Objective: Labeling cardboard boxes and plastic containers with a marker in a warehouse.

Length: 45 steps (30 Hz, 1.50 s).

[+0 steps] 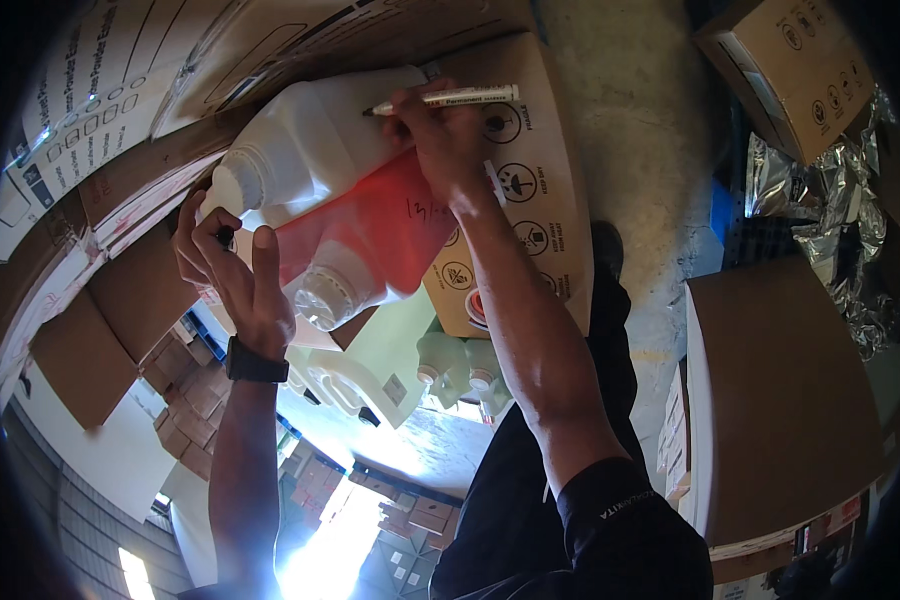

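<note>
My right hand [450, 142] grips a permanent marker [480, 96], its dark tip at the side of a white plastic jug [330, 120] with a white screw cap [238, 180]. Beside this jug lies a second one [375, 217], filled with red liquid and bearing handwriting; its cap [324, 296] is white too. My left hand [232, 274] is by the white jug's cap and holds a small black marker cap [225, 236] between its fingers. A dark watch [256, 364] is on the left wrist. Both jugs are on a cardboard box [555, 225] with printed handling symbols.
Large printed cartons [97, 97] stand along the upper left. Below the jugs are several pale plastic containers [439, 360]. At the right are a large brown box [787, 397], crumpled silver foil packaging [825, 202] and another carton [795, 75]. Concrete floor [607, 112] runs between them.
</note>
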Each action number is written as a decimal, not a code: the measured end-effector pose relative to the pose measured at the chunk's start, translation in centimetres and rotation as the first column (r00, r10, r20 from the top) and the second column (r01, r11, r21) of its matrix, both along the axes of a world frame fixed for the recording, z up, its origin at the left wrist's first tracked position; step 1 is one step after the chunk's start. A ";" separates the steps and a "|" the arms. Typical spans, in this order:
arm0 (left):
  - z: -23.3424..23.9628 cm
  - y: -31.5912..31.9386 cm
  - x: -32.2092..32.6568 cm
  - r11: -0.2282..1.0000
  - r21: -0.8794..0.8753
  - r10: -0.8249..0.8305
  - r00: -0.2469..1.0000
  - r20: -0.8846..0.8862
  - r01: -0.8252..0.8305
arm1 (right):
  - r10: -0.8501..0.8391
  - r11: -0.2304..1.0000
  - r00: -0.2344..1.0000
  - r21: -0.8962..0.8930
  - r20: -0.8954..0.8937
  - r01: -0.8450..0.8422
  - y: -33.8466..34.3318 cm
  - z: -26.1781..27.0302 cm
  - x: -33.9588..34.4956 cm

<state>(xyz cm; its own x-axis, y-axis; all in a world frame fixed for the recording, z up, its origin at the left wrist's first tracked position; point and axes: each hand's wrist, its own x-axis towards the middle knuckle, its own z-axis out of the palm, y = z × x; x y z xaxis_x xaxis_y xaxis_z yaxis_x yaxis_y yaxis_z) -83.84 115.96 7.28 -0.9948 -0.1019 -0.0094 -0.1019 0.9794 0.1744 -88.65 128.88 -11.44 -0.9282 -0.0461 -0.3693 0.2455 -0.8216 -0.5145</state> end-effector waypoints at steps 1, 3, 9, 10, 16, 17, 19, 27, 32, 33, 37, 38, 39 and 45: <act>0.0 0.2 -0.1 1.000 -0.005 0.012 1.000 -0.002 -0.012 | 0.032 0.998 0.999 0.047 0.039 -0.034 -0.1 0.2 -0.2; 0.1 0.3 -0.2 0.999 -0.013 0.031 1.000 -0.004 -0.031 | 0.034 0.997 0.998 0.060 0.053 -0.037 0.0 0.7 -0.7; 0.1 0.2 -0.4 0.997 0.075 0.020 1.000 -0.024 -0.018 | 0.067 0.994 0.998 0.087 0.009 -0.067 -0.1 0.0 -0.6; 0.1 0.2 -0.4 0.996 0.081 0.022 1.000 -0.016 -0.021 | 0.068 0.996 0.997 0.048 0.021 -0.069 -0.1 -0.1 -0.4; 0.2 0.0 -0.4 0.998 0.067 0.023 1.000 -0.003 -0.022 | 0.013 0.999 0.998 0.034 0.059 -0.015 -0.1 -0.3 -0.6; 0.1 -0.1 -0.3 0.998 0.065 0.021 1.000 -0.014 -0.020 | 0.015 0.999 0.998 0.032 0.062 -0.017 -0.3 -0.4 -0.4; 0.1 -0.3 -0.2 1.000 0.023 0.004 1.000 -0.016 -0.004 | 0.000 1.000 1.000 0.028 0.022 0.000 -0.3 -0.8 -0.3; -0.1 0.3 -0.3 0.999 0.047 0.027 0.999 -0.029 -0.025 | -0.023 0.999 1.000 -0.027 -0.015 0.022 0.2 -1.3 1.5; 0.4 0.2 -0.3 0.998 -0.053 0.046 0.999 0.002 -0.046 | -0.074 0.991 0.997 -0.113 0.004 0.074 0.0 -1.5 1.5; 0.3 0.2 -0.3 0.997 -0.052 0.048 0.999 0.005 -0.048 | -0.061 0.997 0.998 -0.053 0.011 0.061 -0.1 -1.7 1.6; 0.1 0.3 -0.3 0.998 -0.040 0.051 0.999 -0.009 -0.051 | -0.071 0.997 0.997 -0.042 0.018 0.071 -0.2 -2.2 2.1; 0.1 0.3 -0.3 0.998 -0.039 0.052 0.999 -0.007 -0.052 | -0.069 0.997 0.997 -0.039 0.020 0.069 -0.1 -2.3 2.2; 0.0 0.3 -0.2 0.998 -0.037 0.055 0.998 -0.005 -0.055 | -0.065 0.998 0.998 -0.020 0.020 0.066 0.0 -2.6 2.3; -0.1 0.3 -0.2 0.997 0.009 0.075 0.997 -0.028 -0.075 | -0.082 0.995 0.994 -0.045 0.072 0.086 -0.2 -3.0 2.7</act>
<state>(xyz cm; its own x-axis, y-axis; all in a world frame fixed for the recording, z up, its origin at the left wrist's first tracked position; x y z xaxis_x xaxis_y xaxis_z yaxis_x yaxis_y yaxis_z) -84.05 116.24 7.16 -0.9842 -0.1760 0.0175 -0.1698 0.9678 0.1858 -85.98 128.63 -14.40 -0.9013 0.0118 -0.4331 0.2089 -0.8639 -0.4583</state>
